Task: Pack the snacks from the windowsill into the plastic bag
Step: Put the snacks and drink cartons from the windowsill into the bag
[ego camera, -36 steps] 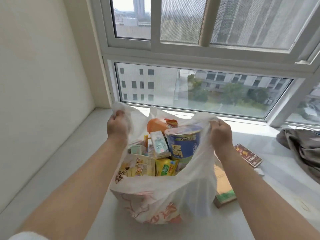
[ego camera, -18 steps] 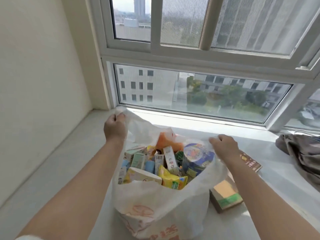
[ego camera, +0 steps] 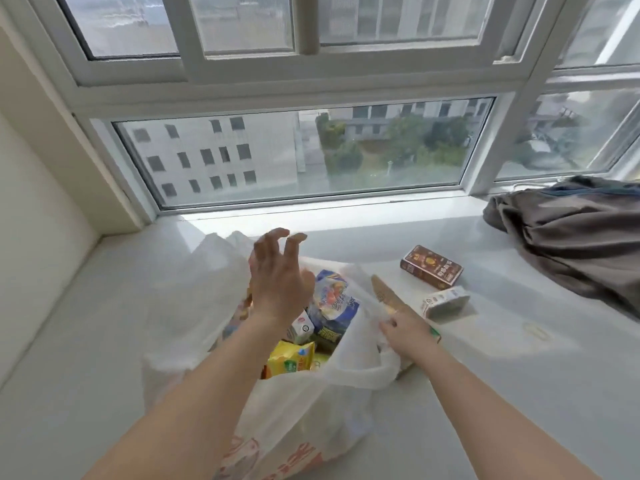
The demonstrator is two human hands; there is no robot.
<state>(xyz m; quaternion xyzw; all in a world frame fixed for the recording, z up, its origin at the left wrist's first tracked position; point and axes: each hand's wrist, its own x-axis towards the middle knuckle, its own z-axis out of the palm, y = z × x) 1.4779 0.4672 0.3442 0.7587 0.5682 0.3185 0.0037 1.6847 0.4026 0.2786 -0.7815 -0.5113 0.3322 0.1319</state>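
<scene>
Snacks (ego camera: 330,308) in plastic bag (ego camera: 304,410); brown box (ego camera: 431,265) outside.

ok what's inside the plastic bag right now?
Plastic bag shows a blue cup container, a yellow packet and a small white carton. The left hand and bag walls hide the rest.

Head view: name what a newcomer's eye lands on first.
A white plastic bag crammed with bright snack packets stands on the windowsill, centre foreground. The left hand hangs over its mouth, fingers spread, holding nothing. Right of it lie a brown carton and crumpled brown cloth.
</scene>
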